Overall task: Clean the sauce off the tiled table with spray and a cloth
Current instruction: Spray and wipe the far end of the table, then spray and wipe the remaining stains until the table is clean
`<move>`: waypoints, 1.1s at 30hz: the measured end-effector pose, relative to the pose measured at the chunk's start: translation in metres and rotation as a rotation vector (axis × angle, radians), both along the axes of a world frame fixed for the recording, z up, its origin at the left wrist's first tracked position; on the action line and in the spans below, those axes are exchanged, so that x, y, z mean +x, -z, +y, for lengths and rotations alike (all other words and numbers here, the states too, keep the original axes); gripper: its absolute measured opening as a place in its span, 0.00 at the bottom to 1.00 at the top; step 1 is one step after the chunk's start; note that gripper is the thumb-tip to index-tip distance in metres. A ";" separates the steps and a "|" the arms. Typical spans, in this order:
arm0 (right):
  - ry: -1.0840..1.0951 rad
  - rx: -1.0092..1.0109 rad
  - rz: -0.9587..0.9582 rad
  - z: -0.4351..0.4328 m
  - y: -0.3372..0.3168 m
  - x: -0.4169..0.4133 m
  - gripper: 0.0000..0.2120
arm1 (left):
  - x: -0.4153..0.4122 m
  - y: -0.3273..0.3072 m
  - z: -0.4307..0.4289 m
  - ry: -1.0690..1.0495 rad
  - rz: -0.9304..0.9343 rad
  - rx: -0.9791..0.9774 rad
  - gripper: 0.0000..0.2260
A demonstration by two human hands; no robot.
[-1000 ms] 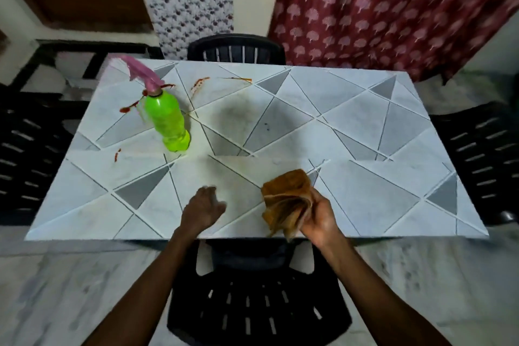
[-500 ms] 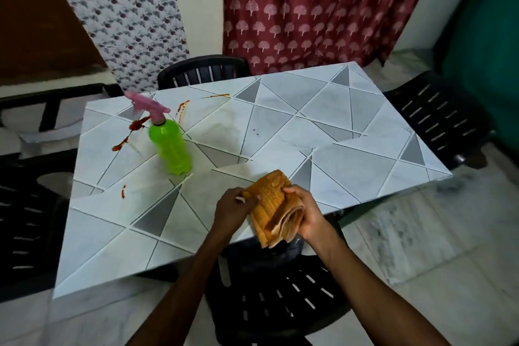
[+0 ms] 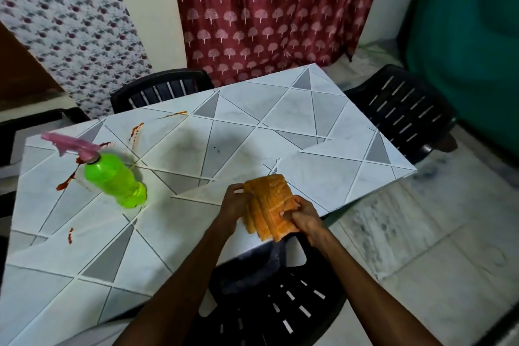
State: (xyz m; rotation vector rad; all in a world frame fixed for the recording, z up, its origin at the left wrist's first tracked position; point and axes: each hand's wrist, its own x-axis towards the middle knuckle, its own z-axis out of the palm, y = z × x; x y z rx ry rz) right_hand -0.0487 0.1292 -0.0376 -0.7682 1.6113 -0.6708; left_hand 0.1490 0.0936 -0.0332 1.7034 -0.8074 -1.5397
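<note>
Cloth point(image 3: 269, 205) was pinched at its edges in the grip of left hand point(image 3: 234, 202) and right hand point(image 3: 304, 218); folded into a flat, firm pad, it would best wipe sauce streaks point(image 3: 65, 182) off the desk point(image 3: 309, 121).

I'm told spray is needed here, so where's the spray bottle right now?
In the head view, the green spray bottle stands on the left side of the tiled table, among red sauce streaks, well left of the orange cloth.

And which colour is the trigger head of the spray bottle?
Pink, on the green spray bottle; trigger head shows in the head view.
</note>
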 end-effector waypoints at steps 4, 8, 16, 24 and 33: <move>0.055 -0.008 0.069 -0.025 0.006 -0.009 0.17 | -0.023 0.010 -0.021 -0.011 0.067 0.069 0.15; 0.065 0.009 0.267 -0.038 0.020 -0.014 0.17 | -0.041 0.018 -0.039 0.099 0.022 0.090 0.19; -0.337 -0.134 0.949 -0.034 0.024 -0.008 0.24 | 0.012 0.042 -0.028 0.194 -0.321 -0.097 0.13; -0.328 -0.345 0.253 -0.041 -0.026 0.114 0.07 | 0.164 0.031 0.014 -0.058 -0.434 -0.144 0.07; -0.484 -0.471 0.120 -0.060 -0.068 0.315 0.41 | 0.342 0.041 0.040 -0.061 -0.674 -0.218 0.09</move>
